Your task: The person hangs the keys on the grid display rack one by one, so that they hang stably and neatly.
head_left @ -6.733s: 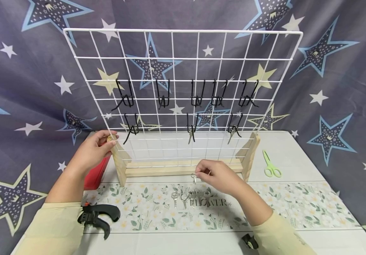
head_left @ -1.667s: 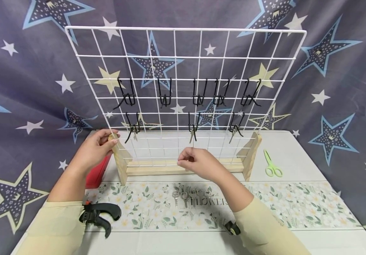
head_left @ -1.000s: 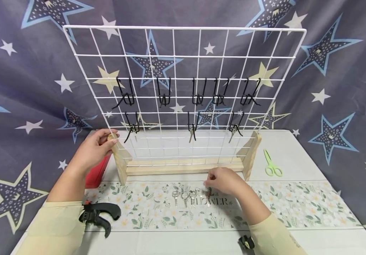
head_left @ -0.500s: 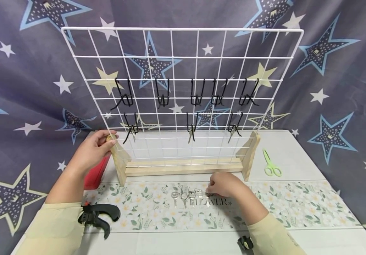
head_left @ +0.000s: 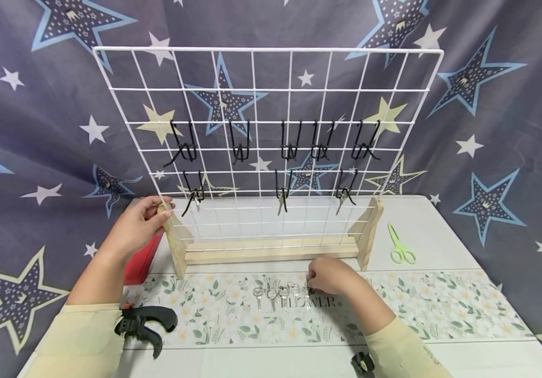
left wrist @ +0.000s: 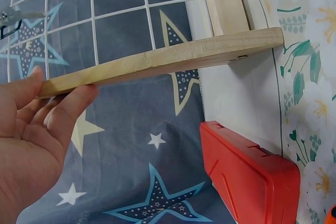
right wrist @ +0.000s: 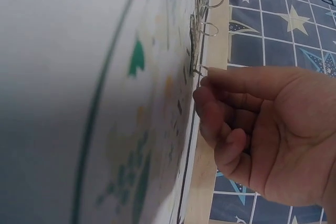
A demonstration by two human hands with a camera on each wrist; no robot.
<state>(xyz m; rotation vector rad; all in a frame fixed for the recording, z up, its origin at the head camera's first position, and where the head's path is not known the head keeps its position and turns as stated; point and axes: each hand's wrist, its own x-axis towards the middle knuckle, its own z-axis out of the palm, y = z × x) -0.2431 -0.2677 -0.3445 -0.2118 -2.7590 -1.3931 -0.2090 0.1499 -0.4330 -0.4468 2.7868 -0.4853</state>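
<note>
The right hand (head_left: 329, 275) rests low on the floral runner (head_left: 441, 310) near the front of the bench (head_left: 431, 231), its fingers (right wrist: 210, 80) curled and pinching what looks like the ring of the last key (head_left: 306, 290) in a short row of keys (head_left: 278, 294); the wrist view is too oblique to be sure how firm the hold is. That key lies flat on the runner, at the right end of the row, just in front of the wooden base (head_left: 271, 250) of the wire grid (head_left: 271, 89). The left hand (head_left: 134, 228) grips the top of the base's left upright (left wrist: 157, 64), thumb above and fingers wrapped around the wood. The grid stands upright in the base across the middle of the bench, carrying black hooks (head_left: 290, 142); small keys hang from three of the lower ones. A red box (left wrist: 247, 177) sits by the bench's left edge, beside the upright. A black clamp (head_left: 143, 325) lies near the front left corner, and green scissors (head_left: 400, 245) lie toward the right edge, well apart from both hands.
</note>
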